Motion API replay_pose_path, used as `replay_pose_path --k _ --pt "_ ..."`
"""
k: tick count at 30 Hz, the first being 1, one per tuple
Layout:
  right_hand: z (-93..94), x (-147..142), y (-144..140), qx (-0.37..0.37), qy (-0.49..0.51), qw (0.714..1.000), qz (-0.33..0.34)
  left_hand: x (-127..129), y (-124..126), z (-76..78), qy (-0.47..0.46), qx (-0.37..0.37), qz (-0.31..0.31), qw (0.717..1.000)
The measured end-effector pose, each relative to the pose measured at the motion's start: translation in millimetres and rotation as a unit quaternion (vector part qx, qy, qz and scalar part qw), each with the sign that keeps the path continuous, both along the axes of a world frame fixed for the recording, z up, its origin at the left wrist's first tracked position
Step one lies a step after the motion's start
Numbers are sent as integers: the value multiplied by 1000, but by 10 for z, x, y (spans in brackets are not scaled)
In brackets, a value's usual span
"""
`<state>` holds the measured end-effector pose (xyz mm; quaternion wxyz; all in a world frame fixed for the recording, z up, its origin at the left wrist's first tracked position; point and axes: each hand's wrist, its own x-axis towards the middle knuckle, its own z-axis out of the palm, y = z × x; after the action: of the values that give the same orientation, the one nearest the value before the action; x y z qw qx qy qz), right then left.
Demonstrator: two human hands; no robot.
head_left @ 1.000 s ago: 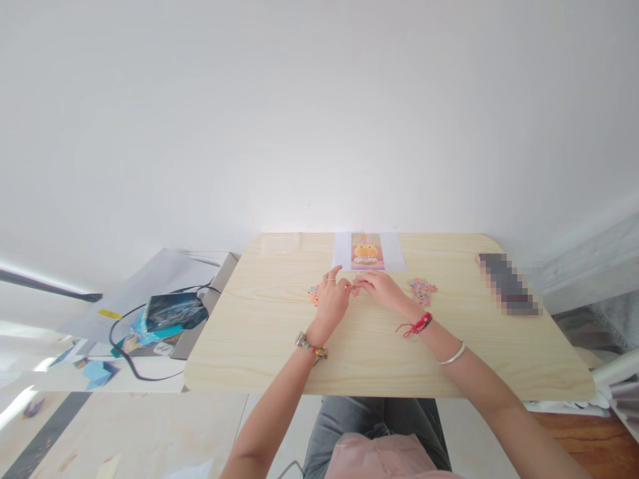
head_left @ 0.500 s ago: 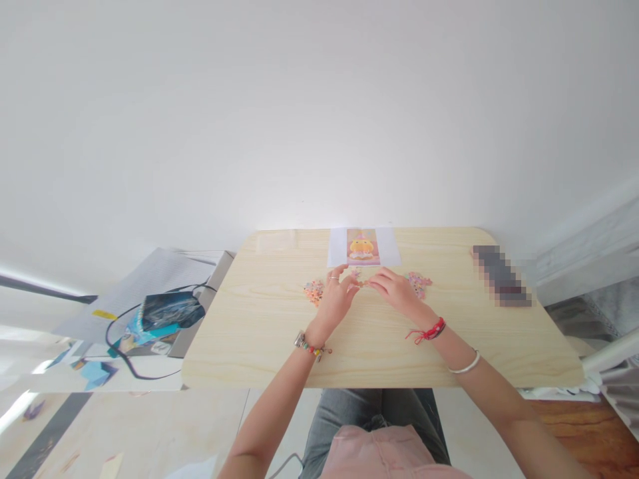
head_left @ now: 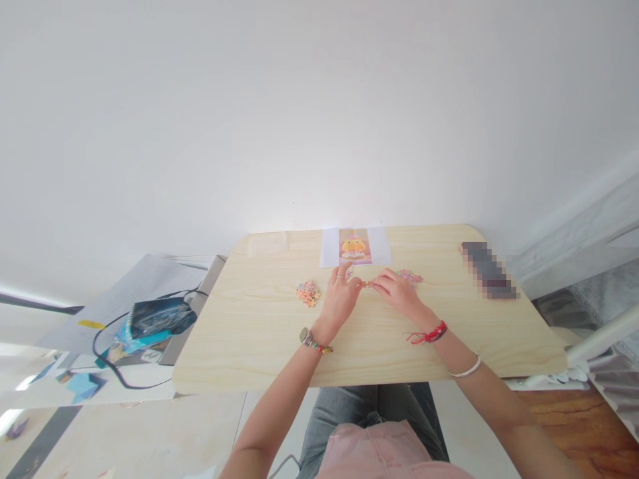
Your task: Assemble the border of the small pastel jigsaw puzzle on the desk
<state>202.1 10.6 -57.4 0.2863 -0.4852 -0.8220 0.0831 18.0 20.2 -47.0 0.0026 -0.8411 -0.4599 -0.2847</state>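
My left hand (head_left: 341,298) and my right hand (head_left: 399,294) meet over the middle of the table, fingertips almost touching. Between the pinched fingers of both is a small orange-tan jigsaw piece (head_left: 366,284); whether it is one piece or two joined is too small to tell. A pile of orange jigsaw pieces (head_left: 308,293) lies left of my left hand. Pink and purple jigsaw pieces (head_left: 411,276) lie just beyond my right hand, partly covered by it. A few pale pieces (head_left: 350,272) show behind my left fingers.
A paper sheet (head_left: 329,248) with a printed yellow cartoon figure (head_left: 353,246) lies at the table's back edge. A pixelated dark phone-like object (head_left: 489,269) rests at the right of the wooden table (head_left: 239,339). Left of it, a lower surface holds a dark bag (head_left: 162,315) and papers.
The view has shifted slightly, so the table sits a little further left. My fingertips have drawn closer together around the small piece.
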Motion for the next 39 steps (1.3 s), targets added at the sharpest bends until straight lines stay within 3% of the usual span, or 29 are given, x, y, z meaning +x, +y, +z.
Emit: replay_pose_path --k 3,7,13,17,28,35,39 --pt "42 -68 23 -1 -11 1000 8 -66 -17 47 4 0 12 1000" --pt "102 -424 135 -20 -29 998 57 -385 -83 66 2 -6 74 997" --pt "147 -1124 311 -48 -55 990 116 -970 -143 -35 6 -3 186 982" --pt "140 -1304 366 -47 -63 987 137 -1126 -148 -112 19 -8 202 979" --pt "26 -1151 258 -41 -98 979 172 -1096 -395 -193 18 -28 206 978" --pt "29 -596 432 -47 -62 996 46 -986 -376 -12 17 -21 205 978" --pt "39 -430 407 -83 -78 992 45 -695 -199 -9 47 -55 161 984"
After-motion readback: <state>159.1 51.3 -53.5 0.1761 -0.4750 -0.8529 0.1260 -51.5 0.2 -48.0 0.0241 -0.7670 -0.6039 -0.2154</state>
